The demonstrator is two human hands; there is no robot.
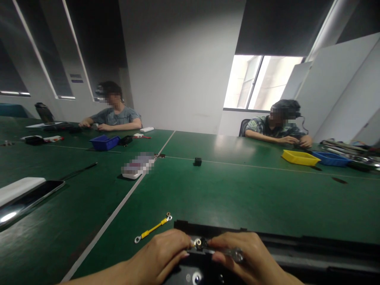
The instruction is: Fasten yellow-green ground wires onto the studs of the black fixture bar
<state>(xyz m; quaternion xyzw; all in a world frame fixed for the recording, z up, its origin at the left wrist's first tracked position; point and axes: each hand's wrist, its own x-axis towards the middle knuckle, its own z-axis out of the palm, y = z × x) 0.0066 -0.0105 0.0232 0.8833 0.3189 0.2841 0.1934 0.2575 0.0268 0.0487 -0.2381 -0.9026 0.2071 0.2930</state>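
The single head-worn camera sits low and close over the near edge of the green desk [237,190], facing forward toward 12 o'clock and tilted only slightly down. Both hands crowd the bottom border at 6 o'clock, very near the lens. Far across the desk, two seated people appear at 10 and 2 o'clock.

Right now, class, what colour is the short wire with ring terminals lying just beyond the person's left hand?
Yellow: the short wire has a yellow sleeve and silver ring terminals, seen in the head view.
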